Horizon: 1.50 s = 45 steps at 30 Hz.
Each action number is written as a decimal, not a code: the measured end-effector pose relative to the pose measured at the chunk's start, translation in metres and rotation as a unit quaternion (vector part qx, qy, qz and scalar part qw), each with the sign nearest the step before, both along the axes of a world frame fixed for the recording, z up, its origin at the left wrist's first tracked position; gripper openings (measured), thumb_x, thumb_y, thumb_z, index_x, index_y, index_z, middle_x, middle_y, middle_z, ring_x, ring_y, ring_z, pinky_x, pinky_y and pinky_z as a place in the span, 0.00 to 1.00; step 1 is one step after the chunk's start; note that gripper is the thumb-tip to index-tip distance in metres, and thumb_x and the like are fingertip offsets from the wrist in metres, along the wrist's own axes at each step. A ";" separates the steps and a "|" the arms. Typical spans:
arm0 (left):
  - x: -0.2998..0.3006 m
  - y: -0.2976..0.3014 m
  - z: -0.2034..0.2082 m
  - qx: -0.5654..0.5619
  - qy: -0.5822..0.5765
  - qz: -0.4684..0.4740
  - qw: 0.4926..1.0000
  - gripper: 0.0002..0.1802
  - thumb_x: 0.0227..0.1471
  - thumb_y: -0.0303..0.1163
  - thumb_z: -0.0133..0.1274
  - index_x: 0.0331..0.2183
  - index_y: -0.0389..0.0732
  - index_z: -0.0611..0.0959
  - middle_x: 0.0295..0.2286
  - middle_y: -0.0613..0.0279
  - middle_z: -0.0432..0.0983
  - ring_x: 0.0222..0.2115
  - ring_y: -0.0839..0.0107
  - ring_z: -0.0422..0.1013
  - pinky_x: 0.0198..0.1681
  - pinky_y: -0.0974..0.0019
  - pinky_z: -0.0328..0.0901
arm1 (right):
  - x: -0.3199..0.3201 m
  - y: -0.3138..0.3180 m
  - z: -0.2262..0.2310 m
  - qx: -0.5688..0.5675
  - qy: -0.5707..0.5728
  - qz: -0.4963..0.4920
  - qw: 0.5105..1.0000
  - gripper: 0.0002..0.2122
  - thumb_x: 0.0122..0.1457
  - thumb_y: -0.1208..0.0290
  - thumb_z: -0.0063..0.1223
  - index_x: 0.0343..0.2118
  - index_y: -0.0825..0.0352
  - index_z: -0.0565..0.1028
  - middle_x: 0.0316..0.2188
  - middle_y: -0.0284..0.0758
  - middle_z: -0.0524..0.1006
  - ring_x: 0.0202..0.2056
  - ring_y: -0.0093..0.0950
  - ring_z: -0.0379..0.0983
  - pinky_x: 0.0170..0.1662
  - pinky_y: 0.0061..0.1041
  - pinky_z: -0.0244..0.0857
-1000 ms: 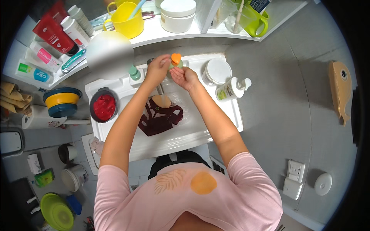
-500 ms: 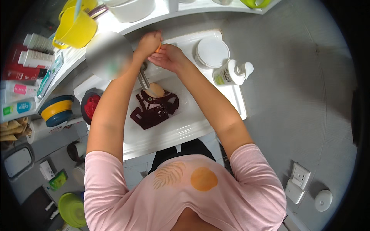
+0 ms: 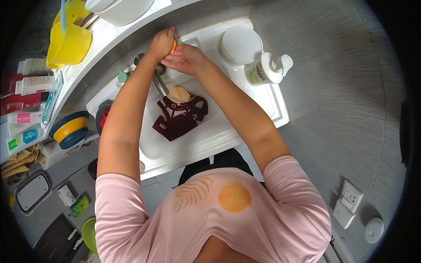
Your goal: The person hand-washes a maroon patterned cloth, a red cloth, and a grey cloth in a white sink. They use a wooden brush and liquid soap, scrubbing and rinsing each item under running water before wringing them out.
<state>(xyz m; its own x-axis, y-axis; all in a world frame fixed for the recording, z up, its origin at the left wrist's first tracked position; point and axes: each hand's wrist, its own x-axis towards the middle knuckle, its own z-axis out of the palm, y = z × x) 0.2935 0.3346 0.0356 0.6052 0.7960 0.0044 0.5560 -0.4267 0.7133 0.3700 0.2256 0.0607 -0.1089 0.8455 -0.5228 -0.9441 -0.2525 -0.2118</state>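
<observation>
My two hands meet above the back of the white sink (image 3: 215,131), behind the metal faucet (image 3: 160,84). My left hand (image 3: 161,45) is closed round a small orange thing (image 3: 173,47) with a greenish part; its kind is unclear. Palm up, my right hand (image 3: 186,60) is held against its underside with the fingers stretched out. Below the faucet's spout a wet maroon garment (image 3: 177,124) with straps lies in the basin. A beige rounded pad (image 3: 179,94) rests at its upper edge, partly behind the spout.
A white lidded tub (image 3: 242,45) and a white pump bottle (image 3: 266,69) stand on the sink's right rim. Above left, a curved white shelf (image 3: 118,39) carries a yellow cup (image 3: 70,44) and several tubes. A collapsible blue-and-yellow basin (image 3: 70,130) is at the left.
The view has shifted slightly, and both hands sit a little farther left and higher in it. They stay together round the orange thing. The garment lies much as before.
</observation>
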 end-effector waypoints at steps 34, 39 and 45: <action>-0.001 -0.017 0.001 0.113 0.053 0.021 0.992 0.23 0.54 0.47 0.32 0.27 0.40 0.75 0.26 0.53 0.74 0.30 0.51 0.69 0.37 0.55 0.62 | 0.013 -0.003 -0.010 -0.024 -0.031 0.063 0.997 0.13 0.61 0.74 0.26 0.43 0.76 0.61 0.42 0.46 0.67 0.44 0.38 0.67 0.50 0.37 0.65; -0.005 -0.015 0.013 0.057 0.003 0.067 0.996 0.21 0.51 0.47 0.41 0.22 0.38 0.74 0.20 0.54 0.72 0.23 0.56 0.68 0.30 0.59 0.63 | 0.019 -0.002 -0.010 0.005 -0.055 0.091 0.994 0.16 0.61 0.75 0.25 0.47 0.81 0.57 0.45 0.50 0.65 0.46 0.44 0.65 0.50 0.36 0.65; -0.008 -0.017 0.029 -0.001 -0.019 0.035 0.999 0.24 0.47 0.47 0.46 0.16 0.35 0.71 0.12 0.56 0.63 0.15 0.64 0.56 0.22 0.63 0.58 | 0.033 -0.014 -0.011 -0.024 -0.035 0.050 0.998 0.15 0.60 0.76 0.25 0.42 0.84 0.59 0.42 0.53 0.66 0.44 0.48 0.65 0.50 0.39 0.64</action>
<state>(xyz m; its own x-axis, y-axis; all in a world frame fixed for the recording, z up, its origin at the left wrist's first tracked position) 0.2859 0.3171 0.0643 0.5478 0.8362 0.0247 0.5566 -0.3863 0.7355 0.4032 0.2116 0.0500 -0.1519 0.8058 -0.5724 -0.8971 -0.3555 -0.2624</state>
